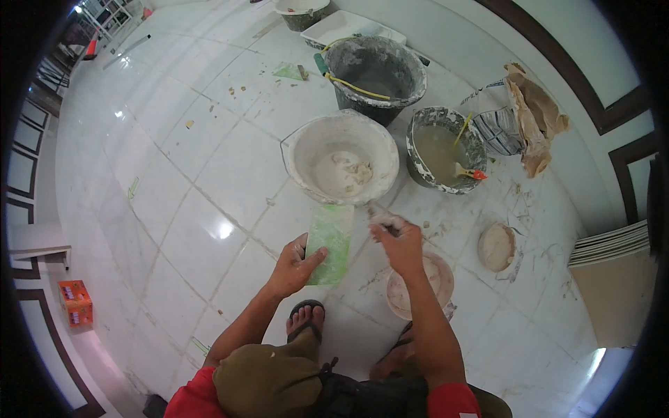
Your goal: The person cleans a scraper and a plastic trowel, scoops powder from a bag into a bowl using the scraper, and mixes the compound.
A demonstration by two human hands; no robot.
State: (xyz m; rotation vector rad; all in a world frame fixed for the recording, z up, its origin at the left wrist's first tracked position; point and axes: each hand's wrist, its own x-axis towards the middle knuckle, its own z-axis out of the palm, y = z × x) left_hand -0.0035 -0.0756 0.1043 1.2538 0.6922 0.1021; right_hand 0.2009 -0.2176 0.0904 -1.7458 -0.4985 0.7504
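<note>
My left hand [296, 268] is closed on a flat green rectangular piece [329, 244], thumb on top, its far end smeared with pale paste and close to the bucket rim. My right hand [398, 240], whitened with paste, has its fingers curled together just below the bucket; what they hold, if anything, is too small to make out. The white bucket [300, 167] in front of both hands has some pale lumpy paste [348, 174] at its bottom. Under my right forearm stands a round pinkish tub [449, 279] with pale material inside, partly hidden by the arm.
Beyond stand a black bucket [376, 49] with a yellow handle and a bucket of murky water [435, 150] holding a brush [470, 172]. A torn paper sack [533, 118] leans by the right wall. A small bowl [497, 247] and stacked panels [610, 265] are at right, an orange box [75, 304] at left.
</note>
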